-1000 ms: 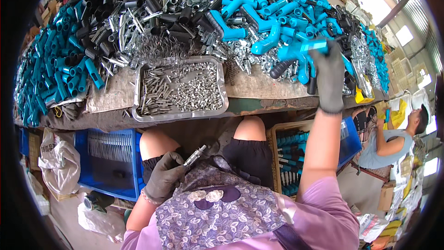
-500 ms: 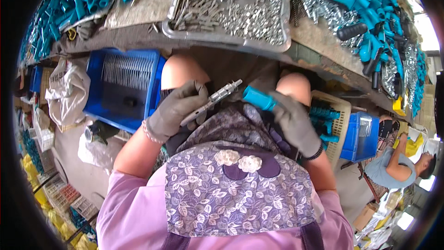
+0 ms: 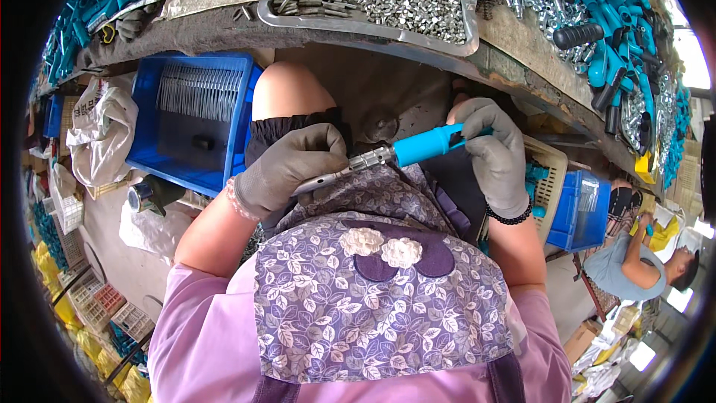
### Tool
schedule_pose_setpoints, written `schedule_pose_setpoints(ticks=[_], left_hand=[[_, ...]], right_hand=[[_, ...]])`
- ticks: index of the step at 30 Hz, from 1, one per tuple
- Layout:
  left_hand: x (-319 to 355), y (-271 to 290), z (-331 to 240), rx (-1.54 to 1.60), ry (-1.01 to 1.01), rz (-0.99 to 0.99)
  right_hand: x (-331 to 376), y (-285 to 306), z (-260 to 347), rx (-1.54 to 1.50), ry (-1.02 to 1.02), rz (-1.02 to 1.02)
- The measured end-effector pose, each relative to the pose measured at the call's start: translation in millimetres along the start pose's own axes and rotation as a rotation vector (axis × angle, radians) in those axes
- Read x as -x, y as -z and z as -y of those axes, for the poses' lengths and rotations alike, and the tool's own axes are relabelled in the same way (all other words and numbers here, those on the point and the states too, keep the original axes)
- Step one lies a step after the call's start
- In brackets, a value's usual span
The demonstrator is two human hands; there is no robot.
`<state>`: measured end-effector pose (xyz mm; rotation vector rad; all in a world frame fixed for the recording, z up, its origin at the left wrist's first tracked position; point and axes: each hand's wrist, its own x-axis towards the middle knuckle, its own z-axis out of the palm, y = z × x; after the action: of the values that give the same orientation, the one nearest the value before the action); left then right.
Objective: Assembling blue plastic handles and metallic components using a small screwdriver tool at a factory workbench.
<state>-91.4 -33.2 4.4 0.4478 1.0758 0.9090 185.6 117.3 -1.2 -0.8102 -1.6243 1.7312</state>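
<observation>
In grey gloves, both my hands work above my lap. My left hand (image 3: 298, 164) is closed round a silver metal shaft (image 3: 369, 158) with a notched, ringed front part, which points up and to the right. On the far end of this shaft sits a teal plastic sleeve (image 3: 425, 146), meeting it end to end; how deep the shaft goes inside is hidden. My right hand (image 3: 492, 153) pinches the sleeve's other end between thumb and fingers.
Ahead is a workbench with a clear tray (image 3: 373, 30) of metal pins and small pieces. Teal parts (image 3: 597, 7) are heaped at its right. A blue bin (image 3: 190, 123) of metal rods stands left, a cream basket (image 3: 552, 179) right. Another person (image 3: 634, 257) sits far right.
The teal sleeve and the metal shaft were apart and now meet. My right hand has shifted up and right to the sleeve's outer end; the shaft has tilted flatter.
</observation>
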Motion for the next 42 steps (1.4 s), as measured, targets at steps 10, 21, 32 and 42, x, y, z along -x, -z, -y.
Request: schedule_pose_setpoints(ticks=[10,21,32,42], left_hand=[[-6.8,-2.1,0.9,-0.155,-0.04,0.072],[-12.6,-9.2,9.5,-0.399,-0.134,-0.113],[-8.3,-1.5,5.2,-0.321,-0.085,-0.102],[5.8,10.2,22.6,0.25,0.013,0.184]], right_hand=[[0.0,-29.8,2.9,-0.033,-0.039,0.059],[0.0,-46.3,-14.5,0.167,-0.165,0.2],[7.4,-71.9,-25.1,0.345,0.104,0.106],[-47.4,-96.3,13.6,0.67,0.384,0.384]])
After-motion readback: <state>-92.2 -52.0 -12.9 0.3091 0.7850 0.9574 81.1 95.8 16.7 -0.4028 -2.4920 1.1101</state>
